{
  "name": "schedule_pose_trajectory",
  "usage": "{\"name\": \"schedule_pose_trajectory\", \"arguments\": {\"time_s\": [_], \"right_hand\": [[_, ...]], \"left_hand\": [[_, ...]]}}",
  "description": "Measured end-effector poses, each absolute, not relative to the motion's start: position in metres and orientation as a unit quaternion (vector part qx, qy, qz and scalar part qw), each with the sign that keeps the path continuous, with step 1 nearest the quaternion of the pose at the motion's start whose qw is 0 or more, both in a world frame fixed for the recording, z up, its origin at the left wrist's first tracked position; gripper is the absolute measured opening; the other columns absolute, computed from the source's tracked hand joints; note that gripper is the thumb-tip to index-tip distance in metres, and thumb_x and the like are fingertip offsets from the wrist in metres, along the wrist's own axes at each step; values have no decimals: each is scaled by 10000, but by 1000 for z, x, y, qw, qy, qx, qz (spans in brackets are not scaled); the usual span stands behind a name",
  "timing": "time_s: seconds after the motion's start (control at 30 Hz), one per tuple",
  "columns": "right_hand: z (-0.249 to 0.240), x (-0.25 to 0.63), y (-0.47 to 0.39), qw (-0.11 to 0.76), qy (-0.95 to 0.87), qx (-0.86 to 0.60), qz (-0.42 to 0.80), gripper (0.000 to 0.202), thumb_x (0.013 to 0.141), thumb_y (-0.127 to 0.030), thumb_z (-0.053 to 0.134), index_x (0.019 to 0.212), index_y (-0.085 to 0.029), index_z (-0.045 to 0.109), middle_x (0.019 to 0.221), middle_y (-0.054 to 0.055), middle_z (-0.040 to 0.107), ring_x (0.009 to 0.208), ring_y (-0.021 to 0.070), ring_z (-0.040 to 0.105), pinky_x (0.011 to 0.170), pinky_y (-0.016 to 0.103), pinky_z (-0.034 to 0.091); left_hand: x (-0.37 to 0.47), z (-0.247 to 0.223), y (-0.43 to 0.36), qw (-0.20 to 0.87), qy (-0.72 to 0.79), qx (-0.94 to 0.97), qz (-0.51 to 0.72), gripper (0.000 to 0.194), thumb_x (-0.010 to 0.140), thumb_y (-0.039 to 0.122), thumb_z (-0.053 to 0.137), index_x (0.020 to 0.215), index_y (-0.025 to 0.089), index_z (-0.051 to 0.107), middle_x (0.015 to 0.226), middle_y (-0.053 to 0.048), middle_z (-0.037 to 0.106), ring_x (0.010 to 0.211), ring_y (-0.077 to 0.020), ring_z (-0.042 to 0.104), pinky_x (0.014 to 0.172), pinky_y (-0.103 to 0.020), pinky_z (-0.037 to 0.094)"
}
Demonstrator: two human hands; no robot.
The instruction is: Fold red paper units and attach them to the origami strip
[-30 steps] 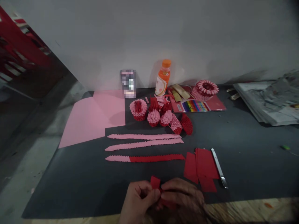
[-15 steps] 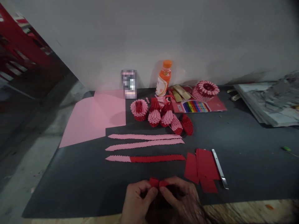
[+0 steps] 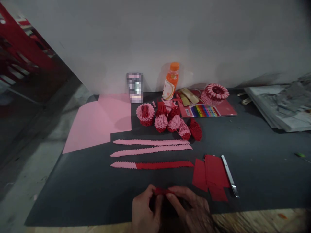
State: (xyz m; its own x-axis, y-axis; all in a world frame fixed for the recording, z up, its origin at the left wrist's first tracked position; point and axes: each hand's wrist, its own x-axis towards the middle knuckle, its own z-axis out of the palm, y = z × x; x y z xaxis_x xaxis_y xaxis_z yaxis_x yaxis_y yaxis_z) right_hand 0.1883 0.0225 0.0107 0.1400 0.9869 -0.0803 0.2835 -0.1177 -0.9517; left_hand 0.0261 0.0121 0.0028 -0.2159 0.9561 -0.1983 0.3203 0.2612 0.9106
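Observation:
A small folded piece of red paper (image 3: 162, 191) is pinched between both hands near the table's front edge. My left hand (image 3: 146, 208) grips its left end with thumb and forefinger, and my right hand (image 3: 189, 207) closes on its right end. Beyond them lies a pink and red folded strip (image 3: 155, 165), with two pink strips (image 3: 153, 142) behind it. Red paper sheets (image 3: 216, 171) are to the right of the hands, beside a silver cutter knife (image 3: 229, 175).
Pink sheets (image 3: 97, 123) cover the back left. Folded paper pieces (image 3: 160, 121), an orange bottle (image 3: 170, 81) and a phone (image 3: 134, 87) stand near the wall. A ring-shaped paper piece (image 3: 215, 94) rests on a red packet (image 3: 225, 108); stacked papers (image 3: 272, 110) lie at right.
The red paper between my fingers now looks flatter and narrower; before, its left part stood up. The fingers of both hands have shifted slightly around it.

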Motion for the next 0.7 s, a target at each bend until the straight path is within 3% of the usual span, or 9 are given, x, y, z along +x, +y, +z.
{"name": "schedule_pose_trajectory", "arguments": {"time_s": [0.13, 0.23, 0.33, 0.4, 0.47, 0.53, 0.7], "right_hand": [[11, 189, 21, 432, -558, -600, 376, 274, 856, -350, 918, 1114, -443, 909, 854, -58, 937, 706, 218, 898, 702, 226, 745], [12, 190, 20, 427, -600, -578, 352, 126, 905, -310, 844, 940, -424, 886, 766, -86, 892, 653, 179, 869, 670, 205, 708], [13, 190, 18, 437, -598, -581, 338, 155, 944, -284, 758, 858, -376, 847, 738, -74, 852, 634, 168, 857, 625, 204, 673], [14, 190, 18, 439, -609, -571, 332, 171, 935, -271, 757, 983, -398, 861, 798, -63, 875, 686, 180, 877, 635, 218, 672], [16, 191, 19, 437, -635, -547, 327, 328, 934, -236, 765, 1180, -439, 846, 910, -56, 910, 787, 191, 901, 701, 243, 690], [19, 192, 20, 446, -662, -515, 314, 405, 930, -179, 778, 1232, -444, 826, 931, -61, 916, 807, 185, 899, 733, 253, 707], [26, 187, 28, 511, -687, -467, 220, 260, 910, -73, 715, 952, -314, 805, 692, -62, 836, 579, 177, 804, 555, 254, 697]], "left_hand": [[24, -3, 13, 388, 669, 505, 383, 314, 1009, 513, 676, 748, 346, 728, 626, -14, 743, 562, -264, 700, 589, -349, 500], [19, -7, 11, 422, 632, 535, 370, 369, 1039, 556, 623, 762, 345, 744, 669, -29, 782, 594, -267, 732, 589, -337, 511], [13, -6, 11, 457, 607, 533, 373, 403, 1045, 564, 623, 753, 328, 768, 697, -39, 820, 613, -265, 757, 610, -337, 543], [10, -3, 13, 463, 600, 533, 377, 370, 1034, 528, 650, 767, 316, 792, 722, -40, 845, 645, -270, 789, 621, -339, 563], [6, -1, 15, 454, 585, 555, 379, 295, 1001, 461, 682, 784, 309, 813, 712, -31, 849, 640, -271, 803, 603, -335, 574], [5, -1, 17, 434, 567, 586, 383, 210, 955, 383, 710, 796, 310, 828, 697, -21, 848, 615, -266, 803, 580, -332, 589], [13, -3, 18, 333, 519, 650, 445, 268, 971, 262, 600, 827, 333, 814, 697, 17, 870, 577, -223, 832, 517, -277, 626]]}}
